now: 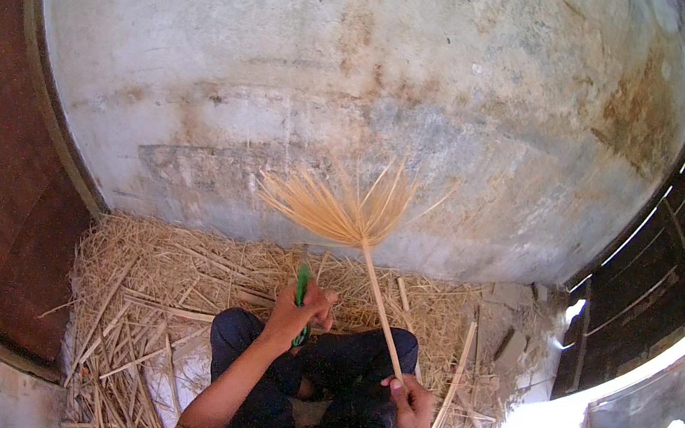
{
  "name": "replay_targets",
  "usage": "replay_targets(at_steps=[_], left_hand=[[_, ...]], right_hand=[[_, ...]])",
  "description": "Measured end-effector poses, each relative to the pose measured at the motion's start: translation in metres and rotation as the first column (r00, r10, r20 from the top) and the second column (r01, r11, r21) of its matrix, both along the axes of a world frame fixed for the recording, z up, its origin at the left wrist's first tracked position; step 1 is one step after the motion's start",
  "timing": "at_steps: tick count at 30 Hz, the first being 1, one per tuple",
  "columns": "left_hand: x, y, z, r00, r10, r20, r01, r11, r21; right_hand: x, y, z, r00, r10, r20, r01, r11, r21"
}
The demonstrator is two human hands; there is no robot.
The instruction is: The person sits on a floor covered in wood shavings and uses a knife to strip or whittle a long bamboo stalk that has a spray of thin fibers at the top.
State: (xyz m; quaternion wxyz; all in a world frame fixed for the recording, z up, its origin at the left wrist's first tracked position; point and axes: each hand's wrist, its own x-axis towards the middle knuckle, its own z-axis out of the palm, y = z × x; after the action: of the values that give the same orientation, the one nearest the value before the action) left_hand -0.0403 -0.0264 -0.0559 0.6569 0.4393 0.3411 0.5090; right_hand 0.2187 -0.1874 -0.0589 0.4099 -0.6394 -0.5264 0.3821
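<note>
1. Slanting away and leftward from the right hand (pixel 412 406), the split-ended stick (pixel 381 311) runs its long axis toward the far edge of the bed of shavings (pixel 145 246); its splayed fan (pixel 351 215) shows against the wall (pixel 297 41).
2. Left hand (pixel 293 317), nearer the fan and apart from the shaft, is curled around a green-handled tool (pixel 302 283).
3. Right hand grasps the stick's near end, fingers closed.

"Clearance on your list?"
"One gap: between your left hand (pixel 298 315) and the tan stalk (pixel 382 307), above your lap (pixel 339 362)."
"Obstacles?"
"Wall (pixel 364 59), one, upright beyond the splayed fibres (pixel 335 216); green tool (pixel 303 278) in your left hand; your knees (pixel 403 343), two, bent outward; loose straw (pixel 179 252), heaped to the wall's foot."
</note>
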Motion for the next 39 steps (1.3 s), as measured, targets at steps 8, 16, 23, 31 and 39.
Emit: replay_targets(at_steps=[8, 16, 23, 31, 39], left_hand=[[0.031, 0.022, 0.015, 0.939, 0.260, 0.224, -0.282, 0.957, 0.070], [0.036, 0.021, 0.047, 0.913, 0.335, 0.232, -0.340, 0.940, -0.017], [0.027, 0.019, 0.052, 0.934, 0.339, 0.111, -0.341, 0.940, -0.005], [0.022, 0.024, 0.040, 0.939, 0.331, 0.092, -0.332, 0.943, -0.005], [0.016, 0.035, 0.015, 0.937, 0.301, 0.178, -0.300, 0.953, -0.032]], right_hand=[[-0.011, -0.007, 0.004, 0.967, -0.007, 0.256, -0.013, 0.997, 0.074], [-0.014, -0.012, -0.015, 0.951, -0.109, 0.288, 0.031, 0.964, 0.263], [-0.005, -0.013, -0.032, 0.906, -0.195, 0.375, 0.103, 0.962, 0.252], [-0.006, -0.011, -0.020, 0.908, -0.235, 0.345, 0.133, 0.946, 0.296], [0.011, -0.007, -0.037, 0.911, -0.265, 0.317, 0.189, 0.950, 0.250]])
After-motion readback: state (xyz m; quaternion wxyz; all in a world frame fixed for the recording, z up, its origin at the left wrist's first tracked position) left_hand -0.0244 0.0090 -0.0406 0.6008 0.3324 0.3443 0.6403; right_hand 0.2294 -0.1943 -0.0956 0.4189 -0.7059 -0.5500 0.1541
